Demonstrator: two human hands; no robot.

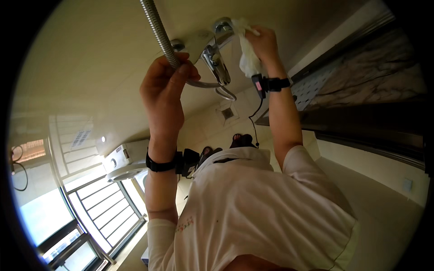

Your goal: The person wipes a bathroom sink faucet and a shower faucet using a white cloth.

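My left hand (pixel 169 81) pinches a ribbed metal shower hose (pixel 159 32) between thumb and fingers. Below my fingers the hose curves and loops near the spout of a chrome wall-mounted mixer tap (pixel 217 64). At the tap's right end, my right hand (pixel 264 42) grips a thin, crumpled whitish cloth or wipe (pixel 249 54). Part of it hangs down under my palm, and its upper edge lies against the round chrome wall fitting (pixel 222 25). My fingertips there are partly hidden by the cloth.
A square floor drain (pixel 227 112) lies beneath the tap. A dark-framed door (pixel 359 118) stands at right. To the left are a white washing machine (pixel 127 159) and a barred window (pixel 108 210). A black cable (pixel 252 122) hangs from my right wrist strap.
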